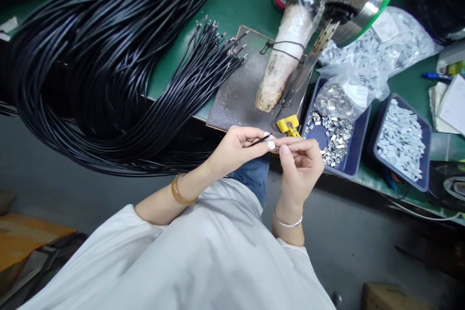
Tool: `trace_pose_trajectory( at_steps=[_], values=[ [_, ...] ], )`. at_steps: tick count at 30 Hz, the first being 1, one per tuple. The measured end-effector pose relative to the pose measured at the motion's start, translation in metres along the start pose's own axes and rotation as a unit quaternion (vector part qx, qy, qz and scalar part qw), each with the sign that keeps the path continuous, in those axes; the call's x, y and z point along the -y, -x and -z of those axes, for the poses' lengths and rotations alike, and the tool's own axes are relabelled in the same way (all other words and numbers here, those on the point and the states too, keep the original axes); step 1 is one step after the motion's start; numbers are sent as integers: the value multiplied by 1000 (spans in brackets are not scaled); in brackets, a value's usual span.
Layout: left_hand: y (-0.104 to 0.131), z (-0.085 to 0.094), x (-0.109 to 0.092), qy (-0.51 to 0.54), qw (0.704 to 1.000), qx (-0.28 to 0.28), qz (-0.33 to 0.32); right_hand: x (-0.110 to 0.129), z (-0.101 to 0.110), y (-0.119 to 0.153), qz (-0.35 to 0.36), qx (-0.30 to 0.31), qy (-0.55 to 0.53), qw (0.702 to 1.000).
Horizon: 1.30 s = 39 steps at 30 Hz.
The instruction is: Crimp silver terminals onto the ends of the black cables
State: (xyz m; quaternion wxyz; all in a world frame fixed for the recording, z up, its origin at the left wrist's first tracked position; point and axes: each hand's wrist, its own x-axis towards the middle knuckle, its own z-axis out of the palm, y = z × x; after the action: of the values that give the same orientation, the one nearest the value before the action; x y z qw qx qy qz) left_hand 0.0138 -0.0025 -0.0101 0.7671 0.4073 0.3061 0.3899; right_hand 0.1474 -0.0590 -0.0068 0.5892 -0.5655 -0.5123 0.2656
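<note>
My left hand (236,147) pinches a thin black cable (258,141) whose end shows a bit of red. White coverings are on its thumb and a fingertip. My right hand (300,167) meets it at the fingertips, thumb and forefinger closed on a small metallic piece (277,147), mostly hidden. Both hands are in front of the bench edge, above my lap. Just beyond them lies a yellow object (288,125) on the edge of a dark board (236,101). Many black cables (207,72) lie to the left, their stripped ends fanned across the board.
A wrapped pipe (286,53) slants down over the board. A green-rimmed spool (370,17) stands behind it. To the right are a blue tray (358,155) of small metal parts, another tray (425,174) of pale blue pieces, and clear plastic bags (407,43).
</note>
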Motion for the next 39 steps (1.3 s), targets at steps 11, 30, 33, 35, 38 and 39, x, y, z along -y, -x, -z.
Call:
trace_pose_trajectory(
  at_steps=[11,30,33,35,38,39],
  values=[
    [4,-1,-8,-34,999,-25,-31,6,5,-7,92,-57,143,984],
    [11,5,7,-339,890,-50,-301,5,2,-3,76,-1,88,993],
    [15,1,5,-209,966,-15,-154,3,-1,-2,109,-19,102,989],
    [16,0,2,-113,991,12,-63,1,-1,-2,95,-10,94,991],
    [14,1,-5,-47,999,18,-3,-1,0,-4,78,-23,82,993],
    [13,2,-7,-43,999,16,0,-1,0,-5,86,-41,81,992]
  ],
)
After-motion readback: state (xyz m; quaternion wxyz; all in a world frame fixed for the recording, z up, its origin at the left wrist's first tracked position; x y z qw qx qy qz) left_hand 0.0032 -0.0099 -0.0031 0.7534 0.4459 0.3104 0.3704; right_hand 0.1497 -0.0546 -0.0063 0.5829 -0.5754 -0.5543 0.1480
